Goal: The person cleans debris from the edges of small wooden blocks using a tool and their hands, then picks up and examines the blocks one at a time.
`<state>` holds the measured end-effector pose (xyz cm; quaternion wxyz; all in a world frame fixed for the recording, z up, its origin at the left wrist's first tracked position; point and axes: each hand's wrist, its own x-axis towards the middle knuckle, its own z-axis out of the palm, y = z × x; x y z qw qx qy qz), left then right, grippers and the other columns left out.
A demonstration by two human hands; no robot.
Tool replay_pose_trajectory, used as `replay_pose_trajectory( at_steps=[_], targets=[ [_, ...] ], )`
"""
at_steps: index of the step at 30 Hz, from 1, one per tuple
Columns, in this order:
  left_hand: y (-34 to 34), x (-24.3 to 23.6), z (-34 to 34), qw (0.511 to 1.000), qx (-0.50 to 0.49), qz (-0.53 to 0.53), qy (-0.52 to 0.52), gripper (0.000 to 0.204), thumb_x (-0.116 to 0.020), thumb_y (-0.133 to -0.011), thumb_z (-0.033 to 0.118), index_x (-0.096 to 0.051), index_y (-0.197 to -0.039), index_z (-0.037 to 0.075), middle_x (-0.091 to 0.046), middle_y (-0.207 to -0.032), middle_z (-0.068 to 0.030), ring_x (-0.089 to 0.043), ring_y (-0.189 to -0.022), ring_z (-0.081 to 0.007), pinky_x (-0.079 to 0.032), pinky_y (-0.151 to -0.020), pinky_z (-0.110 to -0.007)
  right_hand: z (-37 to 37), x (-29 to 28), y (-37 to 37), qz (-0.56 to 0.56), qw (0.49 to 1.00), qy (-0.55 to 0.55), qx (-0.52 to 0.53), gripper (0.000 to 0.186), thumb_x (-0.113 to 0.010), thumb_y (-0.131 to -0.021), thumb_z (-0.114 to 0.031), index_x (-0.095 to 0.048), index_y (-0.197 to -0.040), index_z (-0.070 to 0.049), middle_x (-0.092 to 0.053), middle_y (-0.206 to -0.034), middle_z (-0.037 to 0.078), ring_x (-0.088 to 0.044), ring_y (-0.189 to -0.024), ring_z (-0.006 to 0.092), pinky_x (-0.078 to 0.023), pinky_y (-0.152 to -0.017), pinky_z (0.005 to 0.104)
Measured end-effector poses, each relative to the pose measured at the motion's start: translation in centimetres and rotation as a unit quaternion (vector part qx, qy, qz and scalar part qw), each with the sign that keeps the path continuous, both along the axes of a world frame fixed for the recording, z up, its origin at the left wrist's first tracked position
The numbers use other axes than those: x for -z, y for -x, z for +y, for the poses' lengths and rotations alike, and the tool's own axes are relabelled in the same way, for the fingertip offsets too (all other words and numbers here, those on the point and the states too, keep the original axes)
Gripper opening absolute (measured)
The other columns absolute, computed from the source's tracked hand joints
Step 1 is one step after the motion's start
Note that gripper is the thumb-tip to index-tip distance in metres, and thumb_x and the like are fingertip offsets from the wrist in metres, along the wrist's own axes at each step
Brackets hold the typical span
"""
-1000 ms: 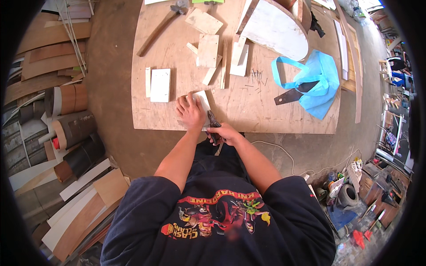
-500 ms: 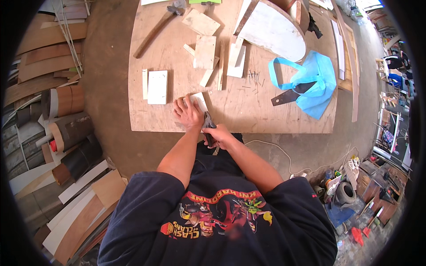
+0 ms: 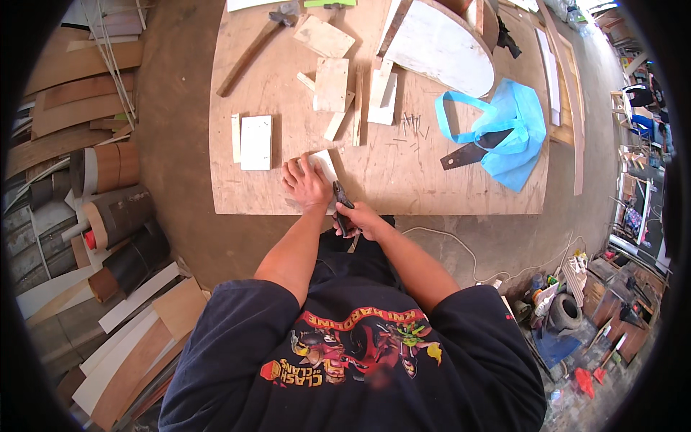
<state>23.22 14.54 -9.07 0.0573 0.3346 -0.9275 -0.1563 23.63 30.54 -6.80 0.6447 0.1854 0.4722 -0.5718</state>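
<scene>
At the near edge of the wooden table, my left hand [image 3: 308,183] grips a small white board [image 3: 325,164] and bears down on it; the fingers cover its left side. My right hand [image 3: 358,218] is closed around the handles of dark pliers [image 3: 340,193]. Their jaws are at the board's right edge; whether they grip anything there is too small to tell. Left of my hands lie a white wood block [image 3: 256,142] and a narrow wood strip [image 3: 235,138]. Loose nails [image 3: 412,125] are scattered to the right, farther in.
A hammer [image 3: 252,57] lies at the far left of the table [image 3: 288,101]. Wood pieces [image 3: 332,84] are piled mid-table. To the right, a handsaw [image 3: 464,157] sticks out of a blue bag [image 3: 529,129]. A white curved panel [image 3: 446,50] stands behind. A cable [image 3: 453,240] crosses the floor.
The pliers have shifted slightly, their head now a little to the right and more clear of the board. My left hand stays on the board.
</scene>
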Motion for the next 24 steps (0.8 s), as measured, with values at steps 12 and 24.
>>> replay_pose_trajectory(
  at_steps=[12, 24],
  targets=[
    [-0.6, 2.6, -1.2, 0.997, -0.007, -0.033, 0.071, 0.047, -0.055, -0.100, 0.038, -0.046, -0.143, 0.022, -0.042, -0.147, -0.0126, -0.029, -0.144, -0.0383, -0.024, -0.115, -0.058, -2.4, -9.5, 3.2, 0.002, 1.000, -0.018, -0.018, 0.049, -0.059, -0.100, -0.051, -0.065, -0.108, -0.004, -0.072, -0.089, 0.011, -0.073, -0.075, 0.0231, -0.060, -0.068, 0.0418],
    [0.7, -5.5, 0.4, 0.994, 0.022, -0.107, -0.031, 0.106, -0.080, -0.073, 0.060, -0.032, -0.155, 0.015, -0.038, -0.144, -0.0228, -0.042, -0.129, -0.0407, -0.039, -0.102, -0.051, 6.5, -4.1, 15.4, 0.080, 0.973, -0.136, 0.171, 0.027, -0.065, -0.099, -0.043, -0.070, -0.102, -0.016, -0.052, -0.066, -0.007, -0.042, -0.049, 0.0052, -0.052, -0.056, 0.0347]
  ],
)
